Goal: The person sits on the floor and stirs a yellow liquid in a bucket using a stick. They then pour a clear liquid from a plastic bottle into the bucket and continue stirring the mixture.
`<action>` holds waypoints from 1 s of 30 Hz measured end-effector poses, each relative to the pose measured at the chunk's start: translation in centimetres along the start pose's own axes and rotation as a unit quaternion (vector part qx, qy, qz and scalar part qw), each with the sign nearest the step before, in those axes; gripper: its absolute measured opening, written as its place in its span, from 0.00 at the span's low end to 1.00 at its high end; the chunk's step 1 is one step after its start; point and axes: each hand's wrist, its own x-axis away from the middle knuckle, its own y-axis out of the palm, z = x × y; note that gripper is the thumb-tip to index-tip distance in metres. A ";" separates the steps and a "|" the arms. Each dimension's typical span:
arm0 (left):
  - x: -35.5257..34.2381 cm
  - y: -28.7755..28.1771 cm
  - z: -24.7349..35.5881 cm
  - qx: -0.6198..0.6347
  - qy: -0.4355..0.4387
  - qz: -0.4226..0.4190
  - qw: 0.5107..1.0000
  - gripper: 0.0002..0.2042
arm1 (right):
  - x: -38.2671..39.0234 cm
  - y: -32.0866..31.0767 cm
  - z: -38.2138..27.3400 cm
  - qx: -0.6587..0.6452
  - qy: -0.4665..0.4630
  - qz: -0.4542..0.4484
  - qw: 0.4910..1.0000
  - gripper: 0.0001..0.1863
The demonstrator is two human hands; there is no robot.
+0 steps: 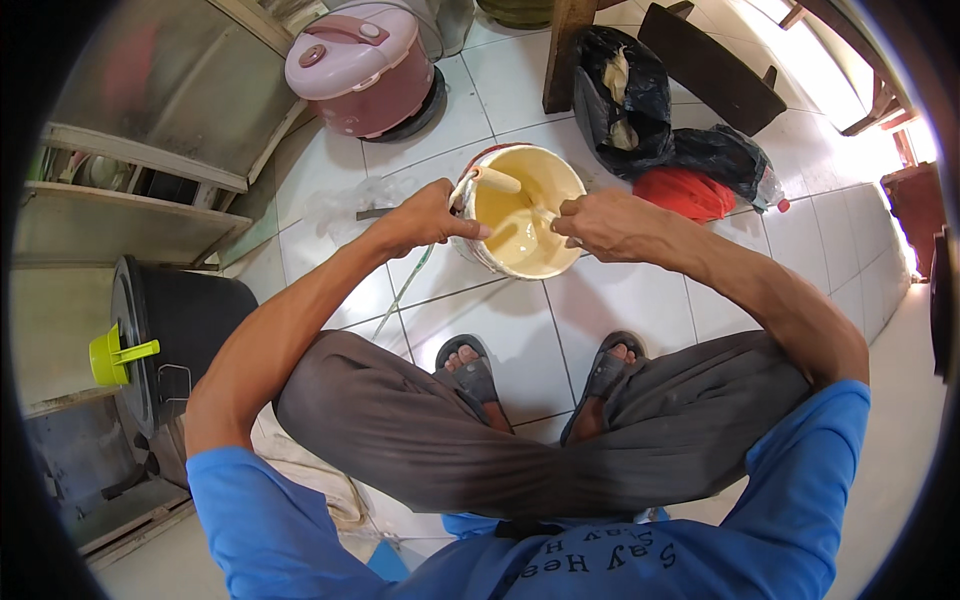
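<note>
A round bucket [570, 178] with a cream-coloured inside stands on the floor in front of my feet, a pale liquid [520, 240] at its bottom. On its left side my left hand [432, 218] is closed on the rim, thumb over the edge. A pale cylindrical grip [497, 180] lies across the upper left of the opening. My right hand [608, 225] is at the right rim with its fingers pinched together over the opening. Something thin and pale seems to reach from them into the bucket, too indistinct to name.
Far left is a pink rice cooker [365, 75]. A black bin [190, 320] with a lime-green scoop [112, 354] stands beside the cabinet [150, 155] at left. Black plastic bags [625, 110], a red bag [685, 195] and a dark wooden stool [715, 70] lie at far right.
</note>
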 end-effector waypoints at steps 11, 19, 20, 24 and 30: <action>-0.3 -0.1 -0.4 0.007 0.001 -0.001 1.000 0.34 | -0.3 -0.4 -0.5 -0.092 0.063 -0.005 0.994 0.17; -1.0 -0.5 -1.7 0.020 -0.007 -0.012 1.000 0.33 | -0.5 1.2 -0.2 -0.211 0.034 0.148 0.966 0.18; -0.9 -0.6 -1.7 0.020 -0.008 -0.007 1.000 0.33 | -0.5 1.2 -0.4 -0.195 0.041 0.132 0.971 0.18; -0.7 -0.6 -1.7 0.036 -0.004 -0.011 0.999 0.32 | -0.5 1.6 -1.1 -0.142 0.001 0.073 0.987 0.19; -0.4 -0.9 -1.8 0.042 -0.003 -0.009 0.999 0.30 | -0.5 0.7 -2.0 -0.158 -0.024 -0.006 0.987 0.18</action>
